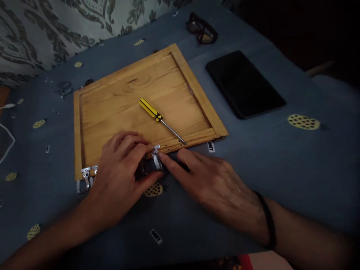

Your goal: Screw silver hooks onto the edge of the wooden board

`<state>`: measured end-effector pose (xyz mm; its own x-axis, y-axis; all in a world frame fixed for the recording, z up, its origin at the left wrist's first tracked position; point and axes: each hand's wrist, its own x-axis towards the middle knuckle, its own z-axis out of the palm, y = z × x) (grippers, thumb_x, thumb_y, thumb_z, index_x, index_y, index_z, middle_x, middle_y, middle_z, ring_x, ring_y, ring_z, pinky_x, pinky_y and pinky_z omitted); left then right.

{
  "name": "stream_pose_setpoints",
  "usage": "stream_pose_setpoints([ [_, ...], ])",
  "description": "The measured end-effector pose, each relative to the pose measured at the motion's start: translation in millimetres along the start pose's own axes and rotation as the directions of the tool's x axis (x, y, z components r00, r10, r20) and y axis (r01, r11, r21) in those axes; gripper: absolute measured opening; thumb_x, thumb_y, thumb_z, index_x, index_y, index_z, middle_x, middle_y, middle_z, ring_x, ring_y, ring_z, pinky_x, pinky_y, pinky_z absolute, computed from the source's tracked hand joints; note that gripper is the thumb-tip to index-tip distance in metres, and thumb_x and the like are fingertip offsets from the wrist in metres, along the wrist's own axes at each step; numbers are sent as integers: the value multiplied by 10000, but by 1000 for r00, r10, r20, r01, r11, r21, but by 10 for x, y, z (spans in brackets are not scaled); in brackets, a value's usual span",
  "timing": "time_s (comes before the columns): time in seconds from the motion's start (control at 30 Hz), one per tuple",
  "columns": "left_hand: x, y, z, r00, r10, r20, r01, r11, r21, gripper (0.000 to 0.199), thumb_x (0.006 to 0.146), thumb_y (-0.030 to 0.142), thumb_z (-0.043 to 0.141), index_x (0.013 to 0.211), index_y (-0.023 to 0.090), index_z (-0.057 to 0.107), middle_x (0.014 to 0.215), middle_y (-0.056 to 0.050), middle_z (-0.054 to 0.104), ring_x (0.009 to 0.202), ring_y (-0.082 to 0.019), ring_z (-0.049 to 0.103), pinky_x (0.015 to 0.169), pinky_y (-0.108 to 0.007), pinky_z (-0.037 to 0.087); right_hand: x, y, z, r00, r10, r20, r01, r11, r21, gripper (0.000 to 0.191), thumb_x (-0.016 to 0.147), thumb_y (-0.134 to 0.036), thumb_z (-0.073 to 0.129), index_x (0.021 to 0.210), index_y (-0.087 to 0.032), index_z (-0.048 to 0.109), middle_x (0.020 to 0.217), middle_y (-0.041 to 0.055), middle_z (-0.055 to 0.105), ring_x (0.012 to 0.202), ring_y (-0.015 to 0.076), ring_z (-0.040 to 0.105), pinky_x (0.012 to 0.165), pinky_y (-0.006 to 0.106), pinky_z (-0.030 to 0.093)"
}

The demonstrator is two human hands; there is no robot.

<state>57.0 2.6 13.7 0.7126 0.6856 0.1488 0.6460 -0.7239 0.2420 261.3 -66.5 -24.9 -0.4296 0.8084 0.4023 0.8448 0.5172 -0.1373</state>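
A wooden framed panel (132, 93) lies on the table, and a yellow-and-black screwdriver (161, 120) rests across it, its tip near small holes along the front edge. My left hand (120, 168) grips a silver metal latch (156, 157) at that edge, thumb below and fingers above. From the other side, my right hand (208, 180) presses its fingertips against the same latch. Part of the latch is hidden by my fingers. At the panel's front left corner, more silver metal hardware (86, 176) is attached, partly behind my left hand.
A dark tablet (244, 84) lies right of the panel, with glasses (201, 29) farther back. Small metal pieces (64, 89) lie beyond the panel's left side. A white cable (8, 131) curves at the far left. The blue cloth (112, 240) covers the table.
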Motion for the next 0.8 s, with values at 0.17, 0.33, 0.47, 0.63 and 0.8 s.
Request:
stream_pose_setpoints([
  [0.17,0,-2,10,1000,10,3,-10,1000,11,245,911,291,743,1113,214,627,1184,-92,688,1245,-334,577,1071,-564,488,-7,-6,2,1000,-8,3,8,1000,29,373,1043,-65,379,1345,-78,598,829,31,643,670,152,635,554,295,447],
  [0.33,-1,-1,18,1000,10,-11,-10,1000,5,235,907,273,744,1091,176,636,1169,-113,685,1232,-351,577,1047,-581,493,-27,20,-4,1000,-15,4,15,996,91,361,1065,-90,349,1308,-97,616,820,23,631,669,146,631,568,279,471],
  [0.47,-7,1,21,1000,1,-14,-1,1000,-3,212,922,291,730,1075,183,631,1177,-113,686,1231,-352,580,1045,-589,484,-19,23,-10,1000,-29,-1,29,995,99,375,1086,-107,316,1320,-92,609,812,20,629,673,140,635,575,267,480],
  [0.63,-11,-5,4,1000,-19,18,20,999,-27,212,928,301,724,1076,181,631,1187,-118,679,1235,-359,578,1035,-595,478,29,15,-28,999,-34,-3,34,998,55,403,1099,-120,275,1251,-105,649,762,10,617,623,137,621,546,277,463],
  [0.8,-9,-6,5,999,-18,31,19,999,-44,215,931,291,715,1090,176,629,1191,-119,678,1236,-358,576,1040,-593,469,40,18,-25,1000,-20,9,20,998,65,414,1116,-164,261,1227,-122,658,740,0,608,591,131,618,526,276,460],
])
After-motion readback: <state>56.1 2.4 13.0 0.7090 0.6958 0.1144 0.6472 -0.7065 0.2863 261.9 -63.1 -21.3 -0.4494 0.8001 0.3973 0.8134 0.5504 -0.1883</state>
